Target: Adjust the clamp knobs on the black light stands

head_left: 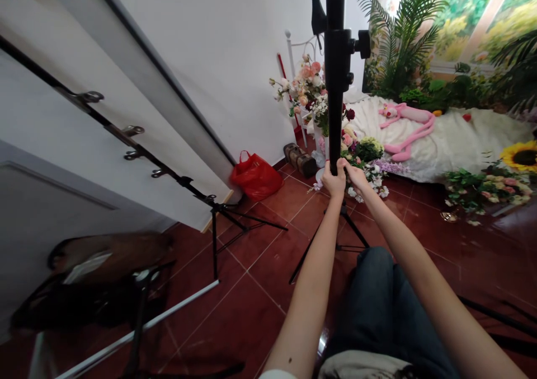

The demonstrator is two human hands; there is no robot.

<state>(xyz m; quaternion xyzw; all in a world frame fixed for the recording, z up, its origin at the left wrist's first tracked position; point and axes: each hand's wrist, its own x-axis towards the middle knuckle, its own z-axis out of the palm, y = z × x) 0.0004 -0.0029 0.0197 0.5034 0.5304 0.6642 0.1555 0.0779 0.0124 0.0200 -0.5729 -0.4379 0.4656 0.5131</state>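
A black tripod stand (334, 116) rises upright in front of me, its upper pole running out of the top of the picture. My left hand (334, 182) is closed round the lower part of the pole. Beside it, on the right of the pole, my right hand (354, 176) is closed, with its fingertips against the stand near my left thumb. Whether they pinch a knob there is hidden. Higher up, a black collar has a clamp knob (361, 44) sticking out to the right. The stand's spread legs (356, 229) rest on the tiled floor.
Left of me stands another tripod (215, 222) with metal clips along its pole. A red plastic bag (257, 176) sits by the wall. Artificial flowers (308, 82) and a draped white bed (465, 138) with a pink plush toy (413, 115) lie beyond. A white pole (168, 312) crosses the lower left.
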